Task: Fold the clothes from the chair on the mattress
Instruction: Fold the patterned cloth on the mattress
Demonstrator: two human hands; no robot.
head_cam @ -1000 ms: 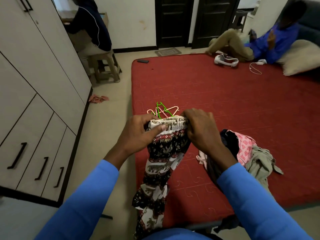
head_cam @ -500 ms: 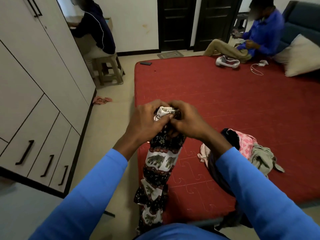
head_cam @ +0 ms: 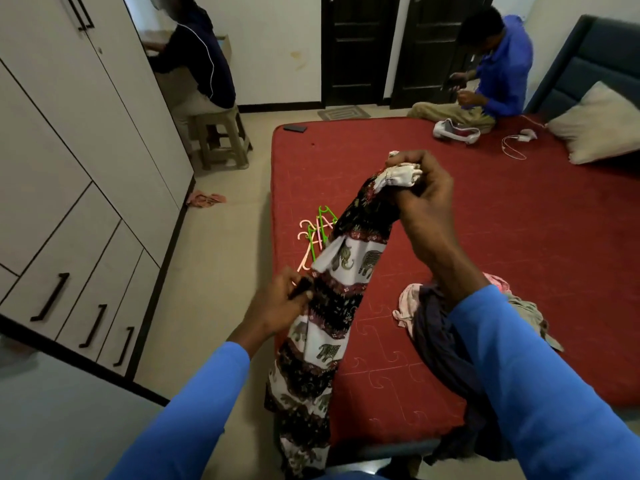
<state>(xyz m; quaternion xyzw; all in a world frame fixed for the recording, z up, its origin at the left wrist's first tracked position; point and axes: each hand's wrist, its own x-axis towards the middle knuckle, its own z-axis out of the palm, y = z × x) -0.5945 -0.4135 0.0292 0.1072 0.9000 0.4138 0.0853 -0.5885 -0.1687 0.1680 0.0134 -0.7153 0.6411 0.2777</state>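
Note:
A black-and-white elephant-print garment (head_cam: 341, 306) hangs bunched over the near left edge of the red mattress (head_cam: 485, 244). My right hand (head_cam: 420, 188) grips its white waistband, raised above the mattress. Lower down, my left hand (head_cam: 280, 303) pinches the garment's left edge. A dark cloth (head_cam: 446, 355) is draped over my right forearm. Behind that arm lies a pile of clothes (head_cam: 519, 306), pink and grey-green, partly hidden.
Green and pink hangers (head_cam: 317, 237) lie on the mattress near its left edge. Two people sit at the back, one on a stool (head_cam: 221, 140), one on the mattress's far side. A white wardrobe (head_cam: 69, 168) lines the left. A pillow (head_cam: 595, 126) rests far right.
My hands, together at the waistband before, have parted. The right hand rose and moved right with the waistband; the left hand slid down the garment's side. The hangers are uncovered again.

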